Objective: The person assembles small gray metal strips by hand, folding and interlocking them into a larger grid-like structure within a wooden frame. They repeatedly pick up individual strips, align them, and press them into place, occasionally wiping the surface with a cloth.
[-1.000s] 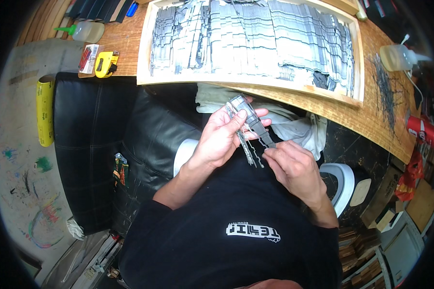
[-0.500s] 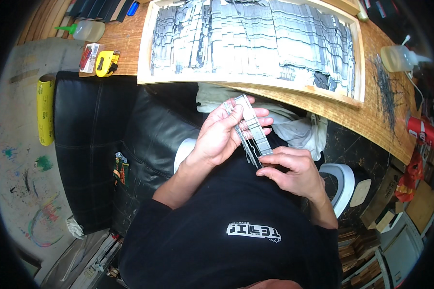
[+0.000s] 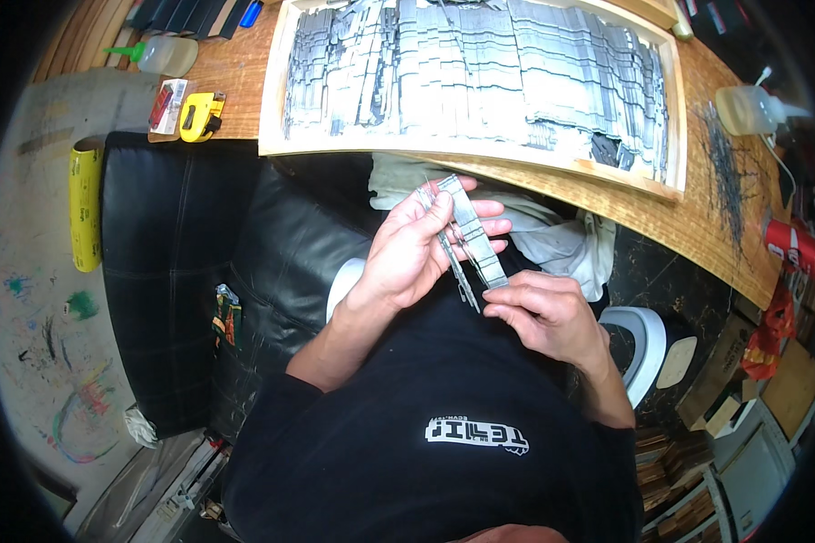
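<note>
My left hand (image 3: 411,242) is closed round thin, flat grey strips, its thumb pressing on their upper part and its other fingers behind them. The strips form two groups: a broader stack (image 3: 474,228) with dark cross lines on the right, and a few narrow, loose strips (image 3: 463,283) with ragged edges on the left. Between the groups a dark gap runs downward. My right hand (image 3: 552,315) pinches the lower end of the broader stack between thumb and fingers. Both hands are in front of my dark shirt, just short of the table.
A shallow wooden tray (image 3: 471,152) packed with rows of similar grey strips lies on the wooden table (image 3: 688,237). Left of it are a yellow tape measure (image 3: 201,118) and a green-tipped bottle (image 3: 167,56). Dark thin scraps (image 3: 726,185) and a red can (image 3: 791,242) are on the right.
The broader stack has turned slightly and looks narrower face-on. The loose strips on the left have drawn closer together. Both hands keep nearly the same place and grip.
</note>
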`<state>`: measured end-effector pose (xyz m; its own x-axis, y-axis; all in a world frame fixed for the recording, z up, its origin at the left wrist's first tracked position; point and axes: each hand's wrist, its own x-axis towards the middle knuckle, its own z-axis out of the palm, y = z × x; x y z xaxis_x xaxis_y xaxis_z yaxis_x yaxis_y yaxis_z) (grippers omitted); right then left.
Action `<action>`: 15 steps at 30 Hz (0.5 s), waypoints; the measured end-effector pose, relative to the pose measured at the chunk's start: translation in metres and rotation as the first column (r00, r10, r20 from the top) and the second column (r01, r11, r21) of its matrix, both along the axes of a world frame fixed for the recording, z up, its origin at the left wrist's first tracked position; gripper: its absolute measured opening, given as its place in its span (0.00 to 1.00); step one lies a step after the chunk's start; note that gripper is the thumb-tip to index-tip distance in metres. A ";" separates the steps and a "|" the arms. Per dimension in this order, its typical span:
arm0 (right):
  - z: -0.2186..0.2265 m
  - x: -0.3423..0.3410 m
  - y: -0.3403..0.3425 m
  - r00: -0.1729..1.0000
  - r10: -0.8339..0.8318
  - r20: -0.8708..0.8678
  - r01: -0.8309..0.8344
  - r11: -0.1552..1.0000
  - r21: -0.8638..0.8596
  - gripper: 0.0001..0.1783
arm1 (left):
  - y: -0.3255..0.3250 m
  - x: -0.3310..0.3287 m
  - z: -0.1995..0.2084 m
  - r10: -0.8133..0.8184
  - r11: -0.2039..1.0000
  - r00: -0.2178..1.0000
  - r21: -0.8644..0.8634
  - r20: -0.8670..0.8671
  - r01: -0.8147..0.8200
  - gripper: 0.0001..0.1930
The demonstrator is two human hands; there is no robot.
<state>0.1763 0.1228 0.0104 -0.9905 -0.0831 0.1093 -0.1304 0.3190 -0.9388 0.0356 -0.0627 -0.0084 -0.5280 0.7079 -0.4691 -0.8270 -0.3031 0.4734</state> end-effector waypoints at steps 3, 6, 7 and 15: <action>0.005 -0.001 -0.002 0.995 0.021 0.098 -0.018 0.999 -0.026 0.15 | -0.001 0.002 -0.002 0.015 0.999 1.000 0.031 0.018 -0.016 0.22; 0.005 -0.001 -0.005 0.997 0.011 0.082 -0.012 1.000 0.015 0.14 | 0.000 0.002 -0.006 0.019 0.998 0.999 0.051 0.035 -0.021 0.21; 0.003 -0.001 -0.006 0.997 0.005 0.080 -0.007 1.000 0.025 0.13 | 0.000 0.001 -0.005 -0.004 0.999 1.000 0.041 0.025 0.003 0.21; 0.004 -0.001 0.000 0.996 -0.014 0.093 0.014 1.000 -0.001 0.12 | 0.000 -0.002 -0.002 -0.015 1.000 1.000 0.028 0.011 0.015 0.21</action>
<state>0.1757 0.1228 0.0140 -0.9975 -0.0690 0.0164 -0.0376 0.3182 -0.9473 0.0335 -0.0632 -0.0109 -0.5119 0.7286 -0.4551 -0.8369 -0.3036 0.4554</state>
